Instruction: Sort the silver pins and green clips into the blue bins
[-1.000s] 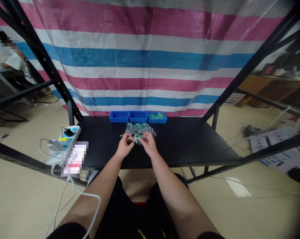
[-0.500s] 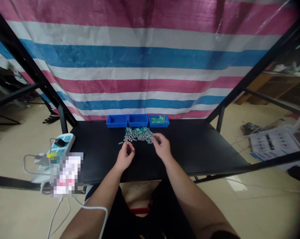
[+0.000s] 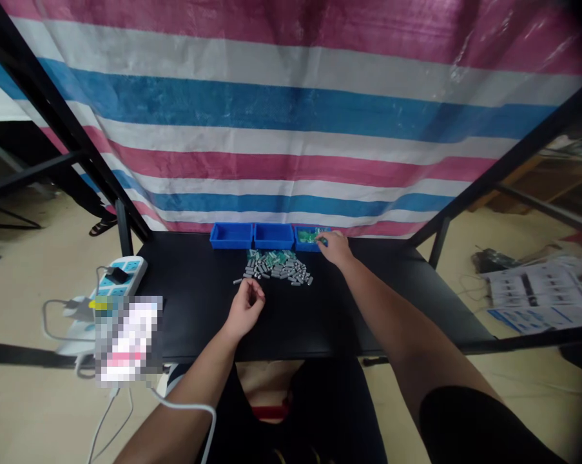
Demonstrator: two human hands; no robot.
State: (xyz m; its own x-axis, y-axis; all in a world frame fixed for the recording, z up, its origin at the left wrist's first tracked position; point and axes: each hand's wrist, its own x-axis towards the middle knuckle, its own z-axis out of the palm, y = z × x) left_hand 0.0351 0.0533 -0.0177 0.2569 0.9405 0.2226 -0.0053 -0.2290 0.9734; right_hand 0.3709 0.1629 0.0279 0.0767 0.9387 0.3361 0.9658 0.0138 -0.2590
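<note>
Tarpaulin [image 3: 291, 106] in pink, white and blue stripes hung behind a black table [image 3: 314, 322]. At the table's far side the right hand [image 3: 335, 248], half a second earlier beside the metal cylinders [image 3: 285, 272], had reached the right-hand blue bin [image 3: 306, 247], fingers bent at its rim; whether they gripped anything could not be told. The left hand [image 3: 247, 306] stayed loosely curled near the cylinders, its grip unclear. Small green pieces [image 3: 308, 237] lay in that bin.
</note>
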